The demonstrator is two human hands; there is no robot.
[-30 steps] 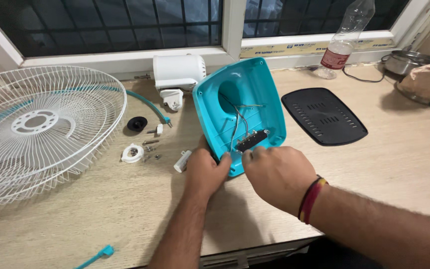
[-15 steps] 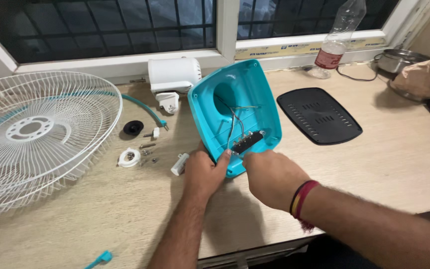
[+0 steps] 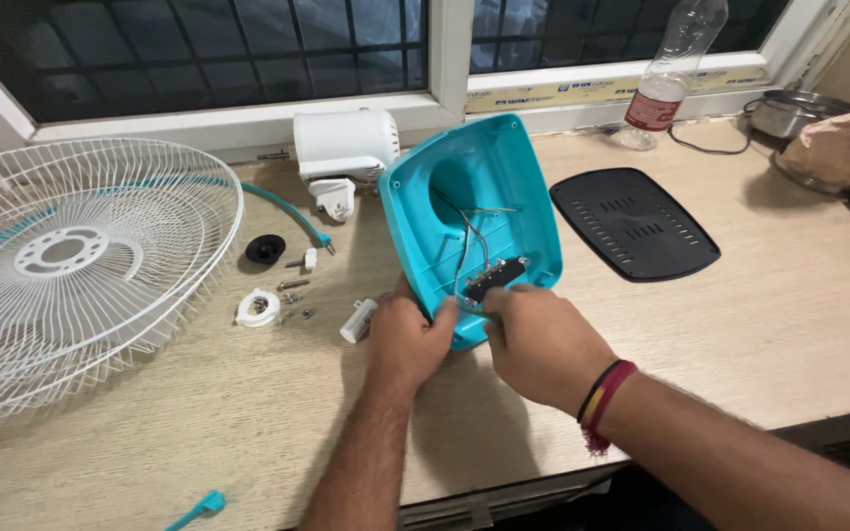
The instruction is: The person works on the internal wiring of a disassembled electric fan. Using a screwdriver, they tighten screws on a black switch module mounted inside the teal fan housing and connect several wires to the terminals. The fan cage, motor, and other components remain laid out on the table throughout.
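In the middle of the frame the turquoise fan base shell (image 3: 474, 221) stands tilted on the wooden surface (image 3: 759, 324), its hollow side facing the camera. Inside it are thin wires (image 3: 471, 236) and a small black switch block (image 3: 496, 276). The left hand (image 3: 408, 341) has its grip closed on the lower edge of the shell. The right hand (image 3: 540, 344) has its fingers closed at the switch block. At the left lies a white fan grille (image 3: 61, 265), and small screws (image 3: 292, 295) are near it.
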